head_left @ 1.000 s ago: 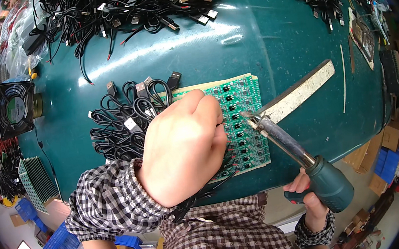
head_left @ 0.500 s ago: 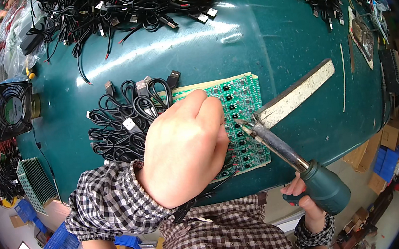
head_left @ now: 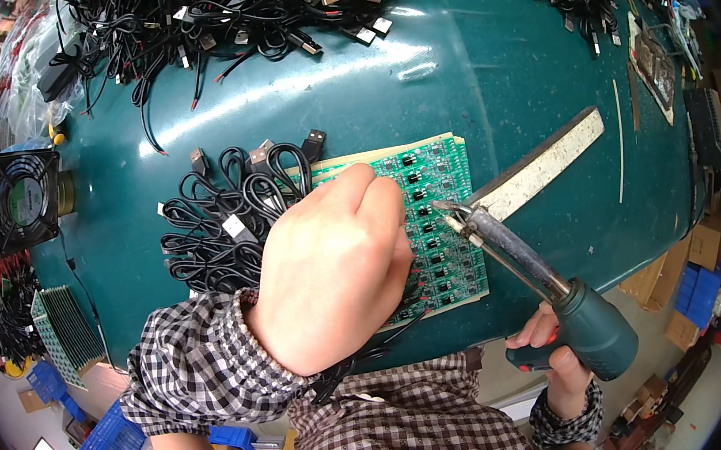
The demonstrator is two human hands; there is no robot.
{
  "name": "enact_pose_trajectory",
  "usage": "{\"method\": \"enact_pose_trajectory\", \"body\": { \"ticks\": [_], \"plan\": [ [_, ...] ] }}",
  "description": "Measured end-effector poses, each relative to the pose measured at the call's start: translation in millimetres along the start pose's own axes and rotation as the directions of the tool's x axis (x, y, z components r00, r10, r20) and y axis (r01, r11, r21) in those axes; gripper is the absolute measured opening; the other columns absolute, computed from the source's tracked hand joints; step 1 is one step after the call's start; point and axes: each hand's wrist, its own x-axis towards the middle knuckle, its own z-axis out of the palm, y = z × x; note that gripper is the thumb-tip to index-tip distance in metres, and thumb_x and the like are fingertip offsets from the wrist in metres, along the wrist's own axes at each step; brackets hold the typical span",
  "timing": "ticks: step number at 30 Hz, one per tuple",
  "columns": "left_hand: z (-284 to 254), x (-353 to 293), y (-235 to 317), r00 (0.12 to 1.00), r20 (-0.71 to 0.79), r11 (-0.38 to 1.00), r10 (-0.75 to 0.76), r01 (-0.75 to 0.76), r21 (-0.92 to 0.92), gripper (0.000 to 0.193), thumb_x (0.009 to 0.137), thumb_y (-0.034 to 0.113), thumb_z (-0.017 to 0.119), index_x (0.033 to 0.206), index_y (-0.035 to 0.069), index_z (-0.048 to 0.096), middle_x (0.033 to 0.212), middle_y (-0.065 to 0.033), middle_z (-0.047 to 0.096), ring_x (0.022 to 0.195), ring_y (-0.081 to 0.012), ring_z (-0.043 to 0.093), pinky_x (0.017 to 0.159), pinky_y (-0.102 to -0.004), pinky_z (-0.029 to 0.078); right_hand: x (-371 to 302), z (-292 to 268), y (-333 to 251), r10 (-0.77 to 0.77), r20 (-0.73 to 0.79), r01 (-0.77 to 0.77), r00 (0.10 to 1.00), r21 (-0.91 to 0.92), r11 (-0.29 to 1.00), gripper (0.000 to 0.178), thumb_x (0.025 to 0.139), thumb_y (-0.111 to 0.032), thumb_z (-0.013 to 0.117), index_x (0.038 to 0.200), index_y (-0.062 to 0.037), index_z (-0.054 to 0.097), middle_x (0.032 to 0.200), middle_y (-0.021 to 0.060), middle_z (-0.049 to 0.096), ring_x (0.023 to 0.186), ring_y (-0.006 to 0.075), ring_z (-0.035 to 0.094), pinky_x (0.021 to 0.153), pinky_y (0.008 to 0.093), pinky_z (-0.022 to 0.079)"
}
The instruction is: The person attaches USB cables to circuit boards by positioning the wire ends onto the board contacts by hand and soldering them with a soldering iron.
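My left hand (head_left: 334, 263) is closed in a fist-like pinch over a green circuit board panel (head_left: 438, 163), its fingertips hidden behind the back of the hand. Whatever it grips cannot be seen; black cable (head_left: 398, 323) runs out beneath it at the board's near edge. My right hand (head_left: 563, 362) is wrapped round the handle of a green soldering gun (head_left: 597, 331). The gun's metal barrel slants up and left, and its tip hovers over the right part of the board. Left of the board lies a bunch of coiled black USB cables (head_left: 216, 206).
A pale, speckled bar (head_left: 540, 164) lies just right of the board, close to the barrel. Large heaps of black USB cables (head_left: 230, 18) cover the far side of the green table (head_left: 521, 73). A fan (head_left: 24, 201) and stacked green boards (head_left: 66, 330) stand at left.
The soldering gun's tip has lifted and shifted slightly away and to the right over the board, and the gun has turned a little. My left hand has stayed in place.
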Motion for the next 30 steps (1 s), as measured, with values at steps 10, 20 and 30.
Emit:
{"method": "enact_pose_trajectory", "body": {
  "ticks": [10,20,30],
  "plan": [
    [-6.6,2.1,-1.1,0.999,0.026,1.0,0.021,-0.02,-0.012,0.013,0.072,-0.004,0.066,0.077,0.003,0.056,0.075,-0.0106,0.053,0.065,-0.0304,0.058,0.056,-0.037,0.047,1.8,-0.2,3.3,-0.031,0.005,0.032,1.0,-0.11,0.993,0.071,0.084,-0.043,0.073,0.122,0.011,0.046,0.084,0.0096,0.057,0.084,0.0247,0.064,0.077,0.043,0.06],
    [-2.6,3.0,0.7,0.996,0.046,0.997,-0.072,0.073,-0.034,0.015,0.071,-0.002,0.067,0.077,0.003,0.054,0.075,-0.0092,0.054,0.062,-0.0244,0.06,0.056,-0.0341,0.049,1.3,-2.9,3.5,-0.001,0.029,0.005,1.0,-0.134,0.991,0.075,0.083,-0.042,0.074,0.126,0.0111,0.044,0.084,0.0082,0.057,0.083,0.0242,0.063,0.076,0.0421,0.06],
    [-1.3,0.9,-0.2,0.997,0.018,0.996,-0.071,0.072,-0.055,0.016,0.072,-0.001,0.07,0.077,0.004,0.055,0.075,-0.0071,0.054,0.06,-0.0204,0.06,0.054,-0.0305,0.048,-3.3,-7.0,6.2,0.011,-0.039,-0.012,0.999,-0.02,1.0,0.06,0.074,-0.024,0.087,0.115,0.0054,0.053,0.083,0.0112,0.064,0.081,0.0243,0.067,0.081,0.0446,0.058]
  ]
}}
